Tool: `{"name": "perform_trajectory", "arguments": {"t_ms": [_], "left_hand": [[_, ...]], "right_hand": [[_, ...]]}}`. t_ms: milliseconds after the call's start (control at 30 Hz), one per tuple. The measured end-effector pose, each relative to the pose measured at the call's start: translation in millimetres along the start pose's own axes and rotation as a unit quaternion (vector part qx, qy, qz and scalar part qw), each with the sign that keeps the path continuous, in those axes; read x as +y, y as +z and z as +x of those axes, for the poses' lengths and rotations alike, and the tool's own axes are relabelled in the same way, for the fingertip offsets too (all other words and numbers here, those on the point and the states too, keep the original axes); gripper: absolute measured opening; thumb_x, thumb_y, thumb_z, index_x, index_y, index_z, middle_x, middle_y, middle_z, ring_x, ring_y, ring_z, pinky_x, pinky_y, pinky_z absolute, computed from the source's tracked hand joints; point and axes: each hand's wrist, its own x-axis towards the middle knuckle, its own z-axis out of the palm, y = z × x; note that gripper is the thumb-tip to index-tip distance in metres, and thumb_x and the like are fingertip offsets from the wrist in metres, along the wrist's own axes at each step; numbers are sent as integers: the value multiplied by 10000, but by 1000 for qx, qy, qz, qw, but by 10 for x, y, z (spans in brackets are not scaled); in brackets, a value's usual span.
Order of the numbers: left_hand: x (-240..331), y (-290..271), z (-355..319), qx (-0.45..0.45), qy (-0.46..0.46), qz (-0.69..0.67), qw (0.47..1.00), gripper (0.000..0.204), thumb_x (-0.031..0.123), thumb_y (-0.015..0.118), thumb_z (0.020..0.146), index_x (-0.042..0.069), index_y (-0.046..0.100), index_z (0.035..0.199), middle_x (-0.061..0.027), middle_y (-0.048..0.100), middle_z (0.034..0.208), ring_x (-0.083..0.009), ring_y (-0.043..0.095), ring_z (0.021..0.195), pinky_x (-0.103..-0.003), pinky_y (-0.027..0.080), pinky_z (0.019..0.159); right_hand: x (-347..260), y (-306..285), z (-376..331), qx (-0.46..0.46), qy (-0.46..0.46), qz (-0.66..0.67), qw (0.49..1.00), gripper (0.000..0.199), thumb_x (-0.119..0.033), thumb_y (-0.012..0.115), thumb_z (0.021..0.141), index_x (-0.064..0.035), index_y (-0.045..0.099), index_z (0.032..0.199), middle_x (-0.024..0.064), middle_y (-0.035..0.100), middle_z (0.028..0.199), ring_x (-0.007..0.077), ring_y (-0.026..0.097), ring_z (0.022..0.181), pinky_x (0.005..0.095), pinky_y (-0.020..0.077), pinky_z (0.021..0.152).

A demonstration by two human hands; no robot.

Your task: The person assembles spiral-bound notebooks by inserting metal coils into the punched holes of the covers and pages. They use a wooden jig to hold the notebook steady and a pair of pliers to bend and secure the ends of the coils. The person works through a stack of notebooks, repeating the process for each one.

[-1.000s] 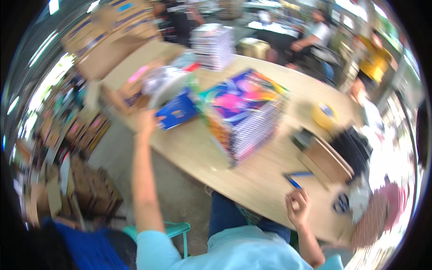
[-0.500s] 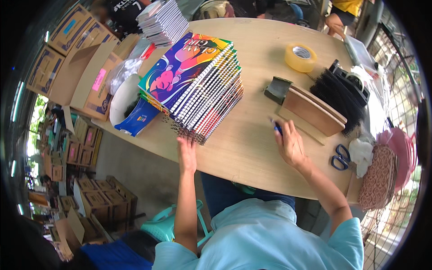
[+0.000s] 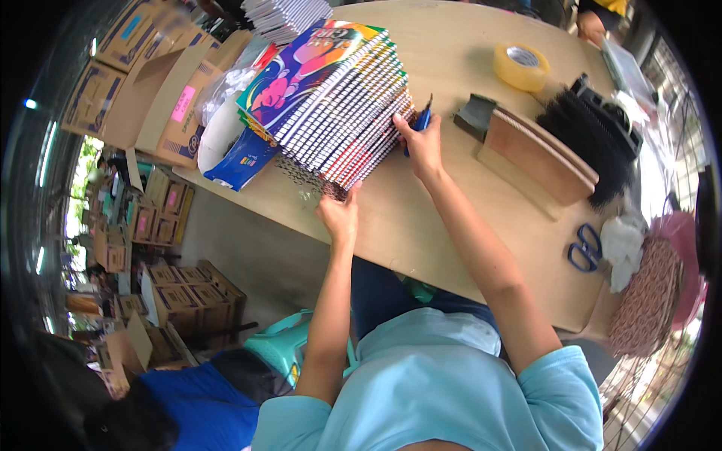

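A tall stack of spiral notebooks (image 3: 342, 105) with a colourful top cover stands on the table, its white-and-black bound edges facing me. My left hand (image 3: 340, 214) is closed on the near lower corner of the stack, the thumb against the bindings; its other fingertips are partly hidden. Beside the right side of the stack, my right hand (image 3: 425, 154) holds a slim blue-handled tool (image 3: 423, 120) with a dark pointed tip, which looks like small pliers. The tip points away from me, and the thumb and forefinger reach the notebooks' edge.
A blue-and-white open box (image 3: 248, 159) adjoins the stack's left. On the right of the table (image 3: 451, 233) are a tape roll (image 3: 522, 66), a wooden block (image 3: 538, 156), black bristly coils (image 3: 583, 135) and scissors (image 3: 584, 248). Cartons (image 3: 162, 113) stand at left; a person in blue (image 3: 199, 402) is behind.
My right hand has moved left and away from me with the blue tool, reaching the stack. My left hand has closed on its near corner. The whole view has shifted slightly.
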Motion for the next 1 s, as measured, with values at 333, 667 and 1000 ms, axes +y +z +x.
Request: {"name": "perform_trajectory", "arguments": {"t_ms": [333, 667, 1000], "left_hand": [[-130, 37, 119, -65, 4, -143, 988, 454, 330, 746, 854, -91, 645, 988, -172, 704, 803, -190, 672, 729, -327, 519, 705], [-327, 173, 106, -23, 66, -66, 995, 382, 83, 829, 694, -51, 645, 1001, -206, 704, 852, -336, 706, 778, -405, 526, 706], [-229, 395, 357, -51, 57, -125, 989, 345, 101, 797, 764, -62, 635, 1021, -190, 701, 906, -271, 699, 806, -364, 529, 736]], "right_hand": [[66, 26, 105, 35, 3, -17, 999, 606, -295, 851, 752, -32, 387, 1041, 52, 557, 819, 116, 534, 606, 270, 472, 529], [24, 46, 135, 5, 23, 11, 1000, 582, -281, 863, 739, -49, 402, 1008, 37, 556, 783, 114, 538, 601, 271, 473, 524], [-27, 8, 432, 19, 0, 35, 999, 569, -302, 845, 760, -35, 403, 1000, 42, 540, 767, 119, 557, 591, 270, 494, 527]]}}
